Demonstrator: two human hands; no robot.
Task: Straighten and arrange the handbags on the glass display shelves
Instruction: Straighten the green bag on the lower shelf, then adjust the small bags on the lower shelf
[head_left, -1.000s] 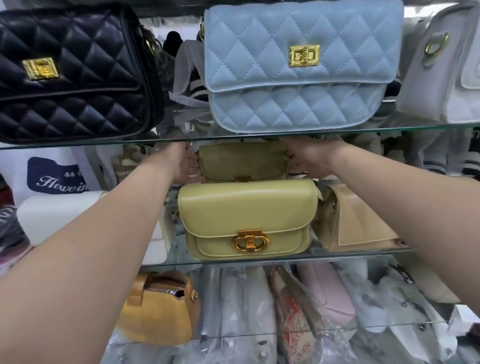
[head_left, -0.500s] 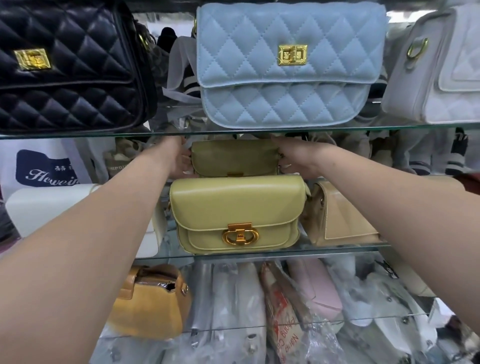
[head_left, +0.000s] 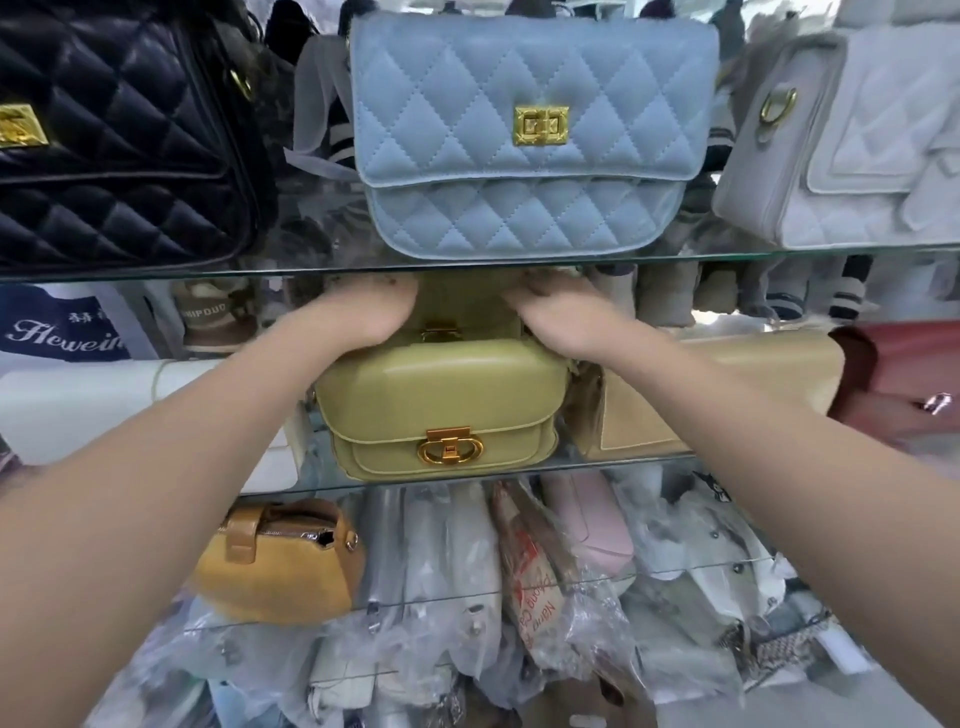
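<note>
On the middle glass shelf two olive-yellow handbags stand one behind the other. The front yellow bag faces me with a gold round clasp. The rear yellow bag sits deeper, right under the upper glass shelf. My left hand grips its left end and my right hand grips its right end; the fingertips are hidden behind the bag and the shelf edge. A light blue quilted bag stands on the upper shelf directly above.
A black quilted bag and a white quilted bag flank the blue one. Beside the yellow bags are a white bag, a beige bag and a dark red bag. Below lie a mustard bag and plastic-wrapped bags.
Both hands have closed inward on the rear yellow bag, covering more of its ends. My head has moved closer and shifted, so the shelves appear larger.
</note>
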